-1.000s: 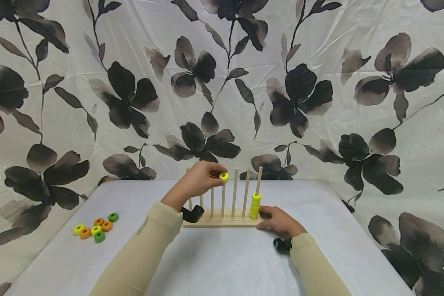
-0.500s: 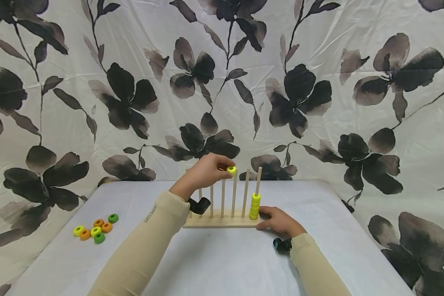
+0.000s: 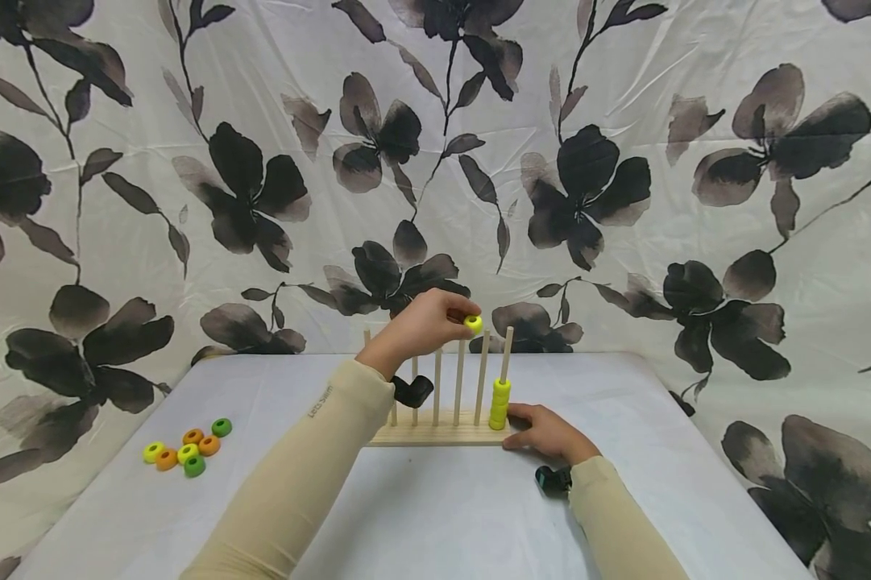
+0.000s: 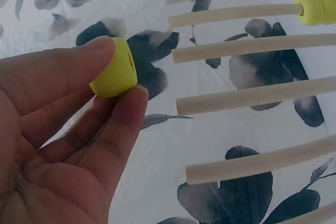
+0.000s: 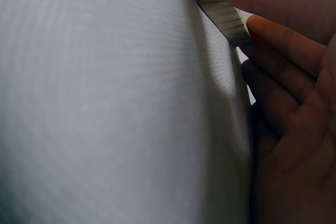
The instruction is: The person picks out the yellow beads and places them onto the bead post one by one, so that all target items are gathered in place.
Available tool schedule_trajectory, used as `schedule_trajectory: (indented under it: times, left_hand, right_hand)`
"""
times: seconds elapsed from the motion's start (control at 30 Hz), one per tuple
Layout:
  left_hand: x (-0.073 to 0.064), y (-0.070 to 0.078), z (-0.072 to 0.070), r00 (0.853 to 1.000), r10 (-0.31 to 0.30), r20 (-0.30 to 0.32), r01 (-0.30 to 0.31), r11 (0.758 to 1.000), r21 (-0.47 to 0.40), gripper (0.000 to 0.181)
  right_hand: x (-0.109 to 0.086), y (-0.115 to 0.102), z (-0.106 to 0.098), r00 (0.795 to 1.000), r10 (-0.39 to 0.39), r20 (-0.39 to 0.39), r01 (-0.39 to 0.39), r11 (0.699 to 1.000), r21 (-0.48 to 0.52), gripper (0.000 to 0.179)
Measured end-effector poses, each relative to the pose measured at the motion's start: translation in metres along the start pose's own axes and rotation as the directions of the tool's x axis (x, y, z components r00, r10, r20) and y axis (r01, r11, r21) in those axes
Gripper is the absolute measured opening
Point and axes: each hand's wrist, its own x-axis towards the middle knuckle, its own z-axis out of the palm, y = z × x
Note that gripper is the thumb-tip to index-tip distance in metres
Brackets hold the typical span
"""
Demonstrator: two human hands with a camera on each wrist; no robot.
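Between thumb and fingertips, my left hand point(image 3: 429, 322) pinches a yellow bead point(image 3: 473, 325), raised near the tops of the pegs. In the left wrist view the bead point(image 4: 116, 72) has its hole turned toward the peg tips. The wooden peg stand point(image 3: 442, 435) holds a row of upright pegs; its left part is partly hidden by my left hand and wrist. A stack of yellow beads point(image 3: 500, 404) fills the lower part of the rightmost peg. My right hand point(image 3: 547, 432) grips the right end of the stand's base point(image 5: 228, 22), thumb on the near side, fingers behind.
Loose on the left of the white-covered table point(image 3: 420, 515) lie several beads: yellow point(image 3: 154, 452), orange point(image 3: 209, 445) and green point(image 3: 194, 466). A floral cloth point(image 3: 377, 217) hangs behind the table. Each wrist carries a small black camera.
My left hand has moved to the right and slightly up with the yellow bead, passing along the peg tops. My right hand has stayed at the end of the stand.
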Motion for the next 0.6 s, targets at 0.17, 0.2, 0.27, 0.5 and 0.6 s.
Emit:
schedule_trajectory:
  times: [0.17,0.2,0.27,0.5,0.6]
  left_hand:
    - [0.006,0.005,0.003,1.0,0.009,-0.002,-0.009,1.0,0.01,0.037]
    - [0.007,0.007,0.003,1.0,0.008,-0.002,-0.008,1.0,0.009,0.037]
    - [0.009,0.009,0.004,1.0,0.008,-0.002,-0.008,1.0,0.015,0.037]
    - [0.017,0.012,0.01,1.0,0.022,-0.002,-0.021,0.999,0.038,0.035]
    - [0.02,0.012,0.014,1.0,0.025,-0.004,-0.025,0.999,0.035,0.035]
  right_hand:
    - [0.0,0.001,0.0,1.0,0.002,-0.005,-0.002,1.0,0.006,0.073]
    - [0.0,0.0,0.0,1.0,0.003,-0.005,-0.003,1.0,0.008,0.073]
    - [0.0,0.0,0.0,1.0,0.005,-0.004,-0.005,1.0,0.013,0.073]
    - [-0.002,-0.001,0.0,1.0,0.008,-0.002,-0.008,1.0,0.019,0.072]
    - [-0.002,-0.001,0.0,1.0,0.012,0.0,-0.012,1.0,0.016,0.072]
